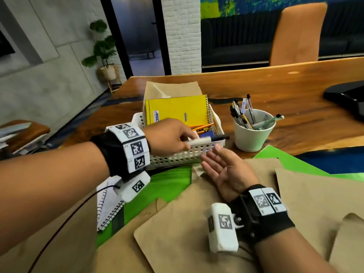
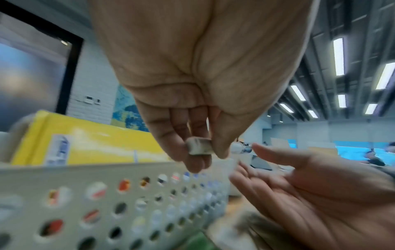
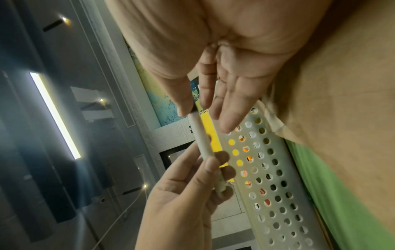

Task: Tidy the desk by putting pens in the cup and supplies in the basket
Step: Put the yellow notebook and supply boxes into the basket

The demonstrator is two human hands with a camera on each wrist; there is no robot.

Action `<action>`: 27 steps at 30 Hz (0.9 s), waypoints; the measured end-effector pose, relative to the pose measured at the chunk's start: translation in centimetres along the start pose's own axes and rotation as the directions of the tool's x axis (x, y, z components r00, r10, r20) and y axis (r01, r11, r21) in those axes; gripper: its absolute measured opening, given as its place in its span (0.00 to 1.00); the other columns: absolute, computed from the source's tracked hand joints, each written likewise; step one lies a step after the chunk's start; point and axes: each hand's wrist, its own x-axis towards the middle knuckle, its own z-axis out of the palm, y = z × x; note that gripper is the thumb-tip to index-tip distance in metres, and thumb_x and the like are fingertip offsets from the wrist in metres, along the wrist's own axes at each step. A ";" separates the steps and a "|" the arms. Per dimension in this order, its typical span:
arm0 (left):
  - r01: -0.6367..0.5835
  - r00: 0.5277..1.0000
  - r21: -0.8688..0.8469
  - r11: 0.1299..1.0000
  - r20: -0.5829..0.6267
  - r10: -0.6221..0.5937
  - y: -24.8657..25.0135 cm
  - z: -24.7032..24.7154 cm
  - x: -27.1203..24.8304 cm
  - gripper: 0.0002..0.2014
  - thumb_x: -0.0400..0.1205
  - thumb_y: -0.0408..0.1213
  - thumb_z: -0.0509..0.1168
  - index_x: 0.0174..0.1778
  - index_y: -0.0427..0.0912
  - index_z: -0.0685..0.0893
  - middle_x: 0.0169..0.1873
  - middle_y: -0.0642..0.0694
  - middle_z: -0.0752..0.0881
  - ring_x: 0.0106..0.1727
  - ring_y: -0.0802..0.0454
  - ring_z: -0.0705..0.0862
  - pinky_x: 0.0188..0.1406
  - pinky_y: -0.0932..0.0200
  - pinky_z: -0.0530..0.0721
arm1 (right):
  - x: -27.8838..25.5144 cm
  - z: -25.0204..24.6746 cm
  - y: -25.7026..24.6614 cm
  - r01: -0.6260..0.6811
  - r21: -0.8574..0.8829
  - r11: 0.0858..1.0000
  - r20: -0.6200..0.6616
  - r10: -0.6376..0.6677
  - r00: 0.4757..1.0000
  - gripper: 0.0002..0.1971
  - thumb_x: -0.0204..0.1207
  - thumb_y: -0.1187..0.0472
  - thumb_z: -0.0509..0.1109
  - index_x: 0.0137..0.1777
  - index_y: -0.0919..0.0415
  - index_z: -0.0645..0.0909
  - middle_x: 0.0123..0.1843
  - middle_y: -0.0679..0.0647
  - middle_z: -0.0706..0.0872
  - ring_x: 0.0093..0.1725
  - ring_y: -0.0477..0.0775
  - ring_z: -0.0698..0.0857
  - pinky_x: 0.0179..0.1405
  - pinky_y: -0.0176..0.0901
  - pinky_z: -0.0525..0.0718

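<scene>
My left hand [image 1: 182, 142] pinches a white pen [image 1: 204, 141] with a black tip, level above the front wall of the white perforated basket [image 1: 177, 157]. In the left wrist view the pen's blunt end [image 2: 198, 148] sits between thumb and fingers. My right hand [image 1: 222, 170] lies palm up with straight fingers just under the pen's tip end. The right wrist view shows its thumb close beside the pen [image 3: 203, 140]; whether they touch is unclear. A white cup [image 1: 254, 134] holding several pens stands right of the basket. A yellow notebook [image 1: 177, 113] and pencils lie in the basket.
Brown envelopes [image 1: 187, 223] and a green folder [image 1: 171, 184] cover the near desk. A spiral notepad [image 1: 108, 205] lies under my left wrist. A black object [image 1: 346, 95] sits at the far right, and an orange chair [image 1: 295, 34] stands behind the desk.
</scene>
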 end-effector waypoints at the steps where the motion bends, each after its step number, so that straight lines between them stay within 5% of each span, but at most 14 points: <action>1: 0.051 0.997 0.015 0.999 -0.065 -0.050 -1.0 -0.7 0.7 0.15 0.85 0.42 0.70 0.67 0.60 0.87 0.48 0.59 0.92 0.47 0.53 0.90 0.49 0.53 0.88 | 0.1 0.0 0.0 -0.015 -0.027 1.000 -0.018 0.014 1.000 0.12 0.83 0.59 0.68 0.63 0.61 0.78 0.52 0.60 0.87 0.49 0.57 0.91 0.44 0.45 0.91; 5: 0.207 0.973 0.100 0.973 -0.126 -0.194 -4.9 -2.8 3.3 0.18 0.86 0.42 0.68 0.72 0.59 0.85 0.52 0.55 0.90 0.49 0.51 0.87 0.49 0.54 0.85 | 0.4 -0.1 0.2 -0.041 -0.064 0.997 -0.057 0.037 0.998 0.11 0.83 0.61 0.67 0.63 0.60 0.77 0.46 0.57 0.84 0.49 0.60 0.87 0.52 0.51 0.86; 9: 0.247 0.967 0.070 0.967 -0.086 -0.241 -6.1 -2.4 4.1 0.24 0.84 0.50 0.70 0.78 0.56 0.79 0.70 0.51 0.85 0.66 0.49 0.84 0.67 0.52 0.82 | 0.2 -0.1 0.2 -0.054 -0.074 0.996 -0.063 0.049 0.997 0.09 0.83 0.63 0.66 0.62 0.61 0.78 0.48 0.58 0.84 0.50 0.61 0.87 0.53 0.51 0.85; 11: 0.190 0.970 -0.037 0.981 -0.144 -0.194 -5.1 -1.7 3.2 0.19 0.83 0.49 0.71 0.71 0.53 0.85 0.62 0.54 0.88 0.63 0.51 0.86 0.66 0.52 0.83 | 0.1 0.2 0.1 -0.061 -0.102 0.993 -0.073 0.054 0.996 0.07 0.83 0.63 0.65 0.60 0.61 0.77 0.47 0.58 0.84 0.48 0.59 0.86 0.49 0.48 0.85; 15: 0.030 0.986 -0.208 0.978 -0.154 -0.063 0.1 -0.2 -2.4 0.04 0.82 0.45 0.74 0.51 0.55 0.92 0.40 0.62 0.90 0.41 0.67 0.87 0.46 0.66 0.83 | -1.2 1.5 -0.2 0.000 -0.267 0.964 -0.030 -0.008 1.000 0.02 0.82 0.65 0.66 0.48 0.58 0.78 0.46 0.57 0.85 0.44 0.57 0.86 0.43 0.46 0.83; 18: 0.053 0.998 -0.190 0.980 0.041 -0.046 2.6 0.9 -8.2 0.08 0.81 0.51 0.73 0.55 0.57 0.90 0.44 0.61 0.90 0.42 0.71 0.85 0.44 0.72 0.80 | -3.1 3.2 -2.2 0.123 -0.414 0.902 0.068 -0.105 0.992 0.05 0.81 0.67 0.68 0.47 0.57 0.78 0.47 0.59 0.86 0.45 0.59 0.86 0.40 0.44 0.80; 21: 0.172 0.932 -0.024 0.985 0.328 -0.155 2.6 3.2 -12.5 0.23 0.78 0.62 0.72 0.67 0.59 0.83 0.55 0.61 0.87 0.53 0.64 0.85 0.58 0.60 0.83 | -5.0 5.3 -5.6 0.258 -0.505 0.824 0.143 -0.214 0.966 0.05 0.80 0.67 0.69 0.46 0.57 0.80 0.44 0.57 0.87 0.38 0.54 0.86 0.35 0.40 0.79; 24: 0.270 0.916 0.060 0.961 0.291 -0.275 2.2 6.2 -15.2 0.32 0.69 0.68 0.76 0.63 0.55 0.79 0.55 0.53 0.86 0.54 0.53 0.84 0.59 0.52 0.83 | -7.3 6.9 -9.0 0.322 -0.658 0.681 0.201 -0.253 0.946 0.03 0.79 0.64 0.71 0.46 0.56 0.82 0.42 0.53 0.89 0.40 0.54 0.88 0.38 0.44 0.83; 25: 0.295 0.921 0.047 0.954 0.251 -0.298 2.3 6.9 -16.0 0.33 0.66 0.67 0.78 0.60 0.54 0.78 0.53 0.53 0.85 0.53 0.52 0.84 0.57 0.52 0.83 | -8.2 7.2 -10.1 0.318 -0.758 0.569 0.225 -0.230 0.947 0.02 0.79 0.63 0.72 0.47 0.56 0.82 0.44 0.53 0.90 0.43 0.55 0.89 0.44 0.47 0.85; 26: 0.318 0.922 0.023 0.948 0.225 -0.315 2.4 7.5 -16.4 0.34 0.64 0.65 0.80 0.61 0.54 0.77 0.53 0.53 0.84 0.53 0.52 0.83 0.56 0.52 0.83 | -8.9 7.3 -11.0 0.298 -0.874 0.383 0.241 -0.189 0.952 0.02 0.78 0.60 0.74 0.47 0.56 0.83 0.46 0.53 0.91 0.46 0.54 0.90 0.49 0.50 0.87; 27: 0.336 0.921 -0.008 0.942 0.213 -0.326 2.6 7.9 -16.8 0.37 0.64 0.62 0.82 0.66 0.54 0.76 0.55 0.54 0.84 0.56 0.52 0.83 0.58 0.53 0.82 | -9.7 7.4 -11.8 0.254 -0.962 0.102 0.239 -0.135 0.961 0.05 0.77 0.57 0.76 0.49 0.55 0.85 0.48 0.53 0.91 0.48 0.54 0.91 0.52 0.51 0.89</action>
